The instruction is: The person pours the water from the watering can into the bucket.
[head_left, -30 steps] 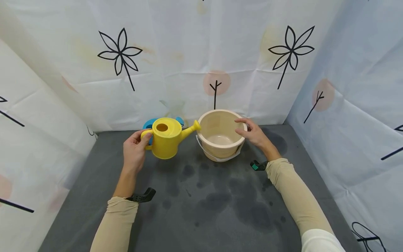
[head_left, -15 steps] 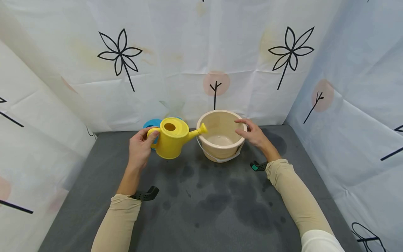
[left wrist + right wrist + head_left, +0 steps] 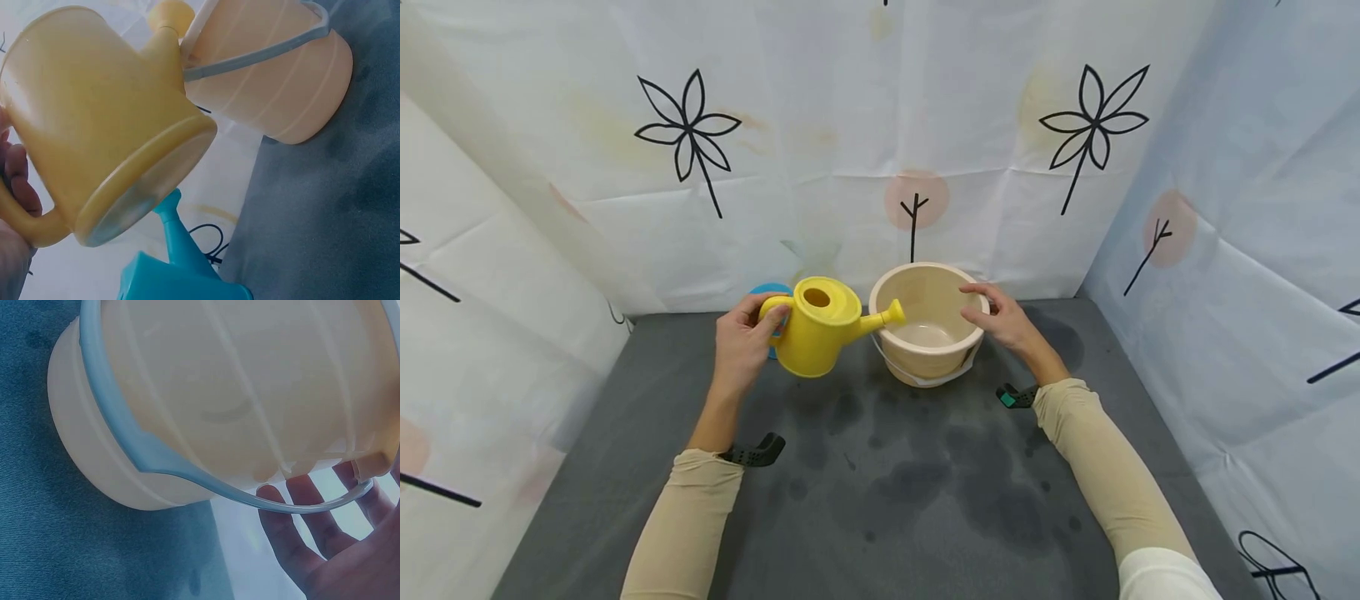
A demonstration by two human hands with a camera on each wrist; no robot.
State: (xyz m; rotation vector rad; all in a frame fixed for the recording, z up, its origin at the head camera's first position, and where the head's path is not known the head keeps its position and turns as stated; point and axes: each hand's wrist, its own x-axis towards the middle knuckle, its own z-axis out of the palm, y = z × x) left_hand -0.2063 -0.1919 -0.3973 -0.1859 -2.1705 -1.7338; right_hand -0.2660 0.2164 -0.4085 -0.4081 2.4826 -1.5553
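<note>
My left hand grips the handle of a yellow watering can, held off the table and tipped slightly to the right. Its spout points right, with the rose over the left rim of a cream bucket. No water shows at the rose. At the bucket's right rim is my right hand, thumb and a finger over the edge and other fingers along the outer wall, near the bail handle. Behind the yellow can, a blue watering can is mostly hidden in the head view.
The dark grey table has several damp-looking dark patches in front of the bucket. White cloth walls with printed plants stand close behind and at both sides.
My left hand has moved right with the yellow watering can, bringing its spout over the bucket's rim and tilting it a little more. My right hand and the bucket have stayed put.
</note>
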